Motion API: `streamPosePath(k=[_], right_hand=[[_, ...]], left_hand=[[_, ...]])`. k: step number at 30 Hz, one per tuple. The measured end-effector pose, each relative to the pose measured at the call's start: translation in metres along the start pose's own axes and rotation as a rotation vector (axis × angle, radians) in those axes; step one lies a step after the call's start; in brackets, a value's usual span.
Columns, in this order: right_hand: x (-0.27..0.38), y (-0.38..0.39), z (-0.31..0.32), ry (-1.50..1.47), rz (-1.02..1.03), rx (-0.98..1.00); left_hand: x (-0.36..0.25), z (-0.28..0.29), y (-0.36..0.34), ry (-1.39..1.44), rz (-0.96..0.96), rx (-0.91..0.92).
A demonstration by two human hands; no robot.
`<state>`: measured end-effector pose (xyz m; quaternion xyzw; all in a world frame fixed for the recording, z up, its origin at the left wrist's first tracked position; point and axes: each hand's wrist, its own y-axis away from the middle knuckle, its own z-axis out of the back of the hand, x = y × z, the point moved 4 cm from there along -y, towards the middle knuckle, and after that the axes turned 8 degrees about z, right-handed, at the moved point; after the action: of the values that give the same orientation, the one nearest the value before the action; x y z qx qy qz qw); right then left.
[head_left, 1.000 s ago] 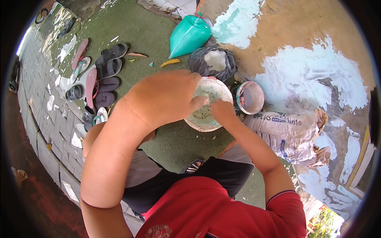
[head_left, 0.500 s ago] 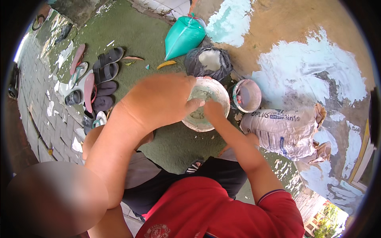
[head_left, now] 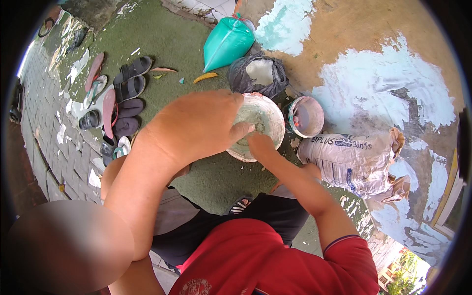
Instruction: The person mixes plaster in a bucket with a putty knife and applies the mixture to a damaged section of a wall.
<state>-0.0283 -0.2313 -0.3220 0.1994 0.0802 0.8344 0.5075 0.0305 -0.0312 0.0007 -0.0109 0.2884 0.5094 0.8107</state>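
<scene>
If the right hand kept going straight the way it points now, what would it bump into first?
Probably the thumb of the left hand, just ahead over the bucket. Depth is unclear: if the right hand dips, it may meet the pale mix inside first.

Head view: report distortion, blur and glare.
Head view: the paving bends near the picture's edge; head view: an oval patch at lower left is blurred; head view: the green bag carries a pale sheen, with glare beside the greenery at lower right; head view: the white bucket sits in soft light.
</scene>
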Motion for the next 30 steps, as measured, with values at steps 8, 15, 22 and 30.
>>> streamPosePath(k=[8, 15, 22, 30], right_hand=[[-0.025, -0.027, 0.044, 0.058, -0.09, 0.029], [0.0, 0.015, 0.027, -0.007, 0.114, 0.117], [-0.034, -0.003, 0.026, 0.127, -0.009, -0.021], [-0.027, 0.013, 0.061, 0.069, -0.028, 0.071]], left_hand=[[0.001, 0.005, 0.001, -0.015, 0.041, 0.019], [0.022, -0.004, 0.002, 0.019, 0.118, -0.013], [0.03, -0.047, -0.029, -0.064, 0.178, -0.012], [0.151, -0.235, -0.087, 0.291, 0.667, -0.23]])
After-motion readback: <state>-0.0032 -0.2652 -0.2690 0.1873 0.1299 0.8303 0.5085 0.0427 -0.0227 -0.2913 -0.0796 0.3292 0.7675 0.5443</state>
